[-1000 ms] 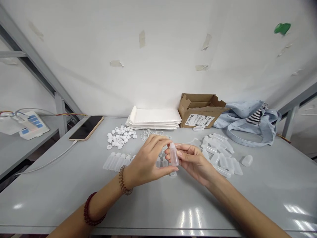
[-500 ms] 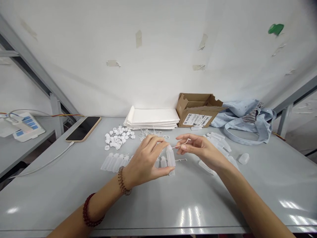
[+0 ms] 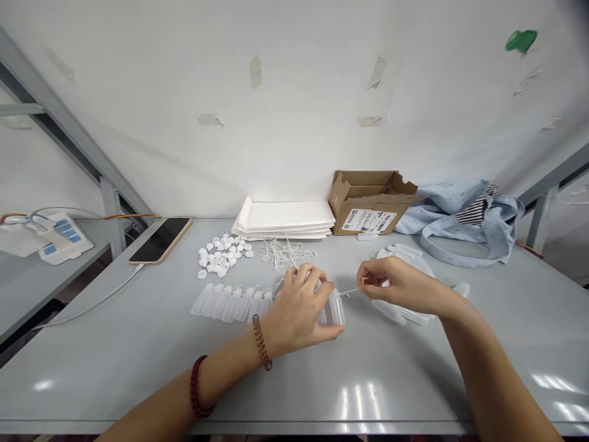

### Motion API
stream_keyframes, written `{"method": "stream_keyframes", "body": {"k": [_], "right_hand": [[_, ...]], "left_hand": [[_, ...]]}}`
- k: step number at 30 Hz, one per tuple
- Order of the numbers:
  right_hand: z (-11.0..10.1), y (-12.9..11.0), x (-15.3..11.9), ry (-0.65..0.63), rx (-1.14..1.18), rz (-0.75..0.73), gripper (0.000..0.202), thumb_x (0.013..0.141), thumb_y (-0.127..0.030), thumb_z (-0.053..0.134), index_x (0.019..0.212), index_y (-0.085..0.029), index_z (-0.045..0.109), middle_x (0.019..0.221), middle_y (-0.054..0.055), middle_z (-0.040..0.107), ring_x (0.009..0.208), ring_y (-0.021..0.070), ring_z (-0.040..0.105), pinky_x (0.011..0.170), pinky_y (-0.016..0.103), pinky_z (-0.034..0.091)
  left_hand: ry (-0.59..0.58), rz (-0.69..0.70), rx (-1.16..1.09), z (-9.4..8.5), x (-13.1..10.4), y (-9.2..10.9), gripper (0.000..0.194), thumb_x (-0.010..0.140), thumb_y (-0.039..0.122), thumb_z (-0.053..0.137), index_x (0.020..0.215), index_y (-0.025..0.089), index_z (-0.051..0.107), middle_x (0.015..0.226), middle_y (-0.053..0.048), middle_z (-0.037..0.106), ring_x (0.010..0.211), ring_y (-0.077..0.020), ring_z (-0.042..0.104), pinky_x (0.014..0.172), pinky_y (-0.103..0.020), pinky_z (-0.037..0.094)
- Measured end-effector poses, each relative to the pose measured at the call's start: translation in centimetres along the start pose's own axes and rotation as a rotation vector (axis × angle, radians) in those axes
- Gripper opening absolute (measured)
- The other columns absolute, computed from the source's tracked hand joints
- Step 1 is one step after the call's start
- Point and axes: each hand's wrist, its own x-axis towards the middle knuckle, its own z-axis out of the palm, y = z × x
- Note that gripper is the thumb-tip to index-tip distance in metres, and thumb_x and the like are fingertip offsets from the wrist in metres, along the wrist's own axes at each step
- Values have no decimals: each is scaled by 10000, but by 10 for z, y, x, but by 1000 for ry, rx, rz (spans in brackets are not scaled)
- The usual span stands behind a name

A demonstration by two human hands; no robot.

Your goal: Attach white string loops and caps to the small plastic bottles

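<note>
My left hand (image 3: 301, 310) bends over a small translucent plastic bottle (image 3: 337, 309), thumb at its base and fingers at its top. A thin white strap (image 3: 350, 291) runs from the bottle's neck to my right hand (image 3: 402, 283), whose fingers are closed on its far end. Leftward stretches a row of similar bottles (image 3: 224, 302), laid side by side with straps at their necks; my left hand hides part of the row. Beyond it lie a pile of white caps (image 3: 224, 253) and a tangle of loose white straps (image 3: 285, 250). More bottles (image 3: 416, 258) are heaped behind my right hand.
White padded envelopes (image 3: 285, 218) are stacked against the wall beside an open cardboard box (image 3: 368, 205). A light blue cloth bag (image 3: 460, 215) is at the back right. On the left, a phone (image 3: 161, 240) trails a white cable (image 3: 99, 301) across the grey table (image 3: 276, 393).
My left hand has lowered the bottle to the right end of the row. My right hand has moved right and turned, drawing the strap's end away from the bottle.
</note>
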Motion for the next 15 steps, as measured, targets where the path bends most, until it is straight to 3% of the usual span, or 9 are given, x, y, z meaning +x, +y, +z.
{"method": "stream_keyframes", "body": {"k": [6,15], "right_hand": [[8,4,6,-5,-157,-10,135,723,-126,463,670,-181,574,664,13,622,644,156,548,603,261,399],[14,3,8,0,-215,10,147,731,-120,480,715,-182,613,800,50,654,802,196,580,664,263,416]], "left_hand": [[-65,-23,25,7,3,-5,423,688,493,654,940,162,576,1017,-101,566,1001,-297,443,824,-461,374],[-108,-43,46,3,2,-8,373,694,461,640,892,154,566,975,-101,570,973,-302,448,805,-469,377]]}}
